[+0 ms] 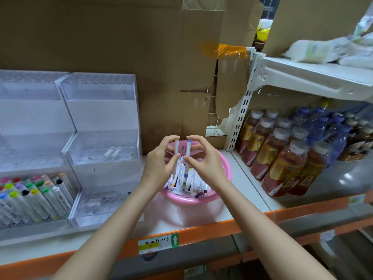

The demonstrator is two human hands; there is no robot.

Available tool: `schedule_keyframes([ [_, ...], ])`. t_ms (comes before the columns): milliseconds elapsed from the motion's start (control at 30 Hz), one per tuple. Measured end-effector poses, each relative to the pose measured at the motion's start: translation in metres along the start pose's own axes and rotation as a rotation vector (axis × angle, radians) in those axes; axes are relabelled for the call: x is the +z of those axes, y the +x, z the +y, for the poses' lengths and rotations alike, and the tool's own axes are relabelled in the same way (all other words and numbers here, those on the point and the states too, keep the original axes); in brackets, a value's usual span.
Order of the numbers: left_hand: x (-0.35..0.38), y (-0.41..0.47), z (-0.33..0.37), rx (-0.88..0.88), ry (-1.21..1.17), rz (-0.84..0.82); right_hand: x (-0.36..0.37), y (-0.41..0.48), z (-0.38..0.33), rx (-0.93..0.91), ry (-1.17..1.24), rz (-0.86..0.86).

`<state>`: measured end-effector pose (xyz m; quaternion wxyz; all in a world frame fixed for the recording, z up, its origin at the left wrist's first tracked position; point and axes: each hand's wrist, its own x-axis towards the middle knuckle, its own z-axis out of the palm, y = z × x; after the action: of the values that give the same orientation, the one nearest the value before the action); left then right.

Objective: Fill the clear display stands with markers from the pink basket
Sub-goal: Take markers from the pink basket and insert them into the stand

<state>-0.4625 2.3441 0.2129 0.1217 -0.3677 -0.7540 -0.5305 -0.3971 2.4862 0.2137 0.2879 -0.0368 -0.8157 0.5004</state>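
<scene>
- Holding one marker apiece, two bare hands meet above a pink basket (224, 172) at the centre of a white shelf (244, 190) with an orange front edge.
- The left hand (159, 164) pinches a white-capped marker (176, 147) between thumb and curled fingers, and the marker stands upright.
- The right hand (203, 158) pinches a blue-capped marker (188, 152) the same way, also upright, just beside the first.
- The fingertips of the two hands nearly touch, arching over the two caps.
- The basket holds a loose pile of markers (185, 183), white barrels with coloured ends, lying at mixed angles under the hands.
- Just left of the basket stands a clear stepped display stand (103, 138) with three tiers; two white markers (112, 153) lie in its middle tier.
- Further left, touching it, is a second clear stand (30, 118); its near, lowest tier is packed with upright markers (34, 195) capped in green, yellow, orange, black, purple and blue.
- Brown cardboard (121, 37) covers the far wall behind the stands and basket.
- To the right, past a white slotted upright, shrink-wrapped drink bottles (282, 154) with white caps sit in rows.
- A yellow and green label (158, 243) is stuck on the shelf's near orange edge.
</scene>
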Motion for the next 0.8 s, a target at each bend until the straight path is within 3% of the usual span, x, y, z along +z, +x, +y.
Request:
schedule_keyframes([
  [367,-0.081,-0.029,0.013,-0.018,-0.026,0.145,0.06,-0.011,-0.055,-0.097,0.111,-0.041],
  [800,-0.232,-0.085,-0.018,-0.11,-0.04,0.208,0.202,-0.039,-0.127,-0.103,0.187,-0.122],
])
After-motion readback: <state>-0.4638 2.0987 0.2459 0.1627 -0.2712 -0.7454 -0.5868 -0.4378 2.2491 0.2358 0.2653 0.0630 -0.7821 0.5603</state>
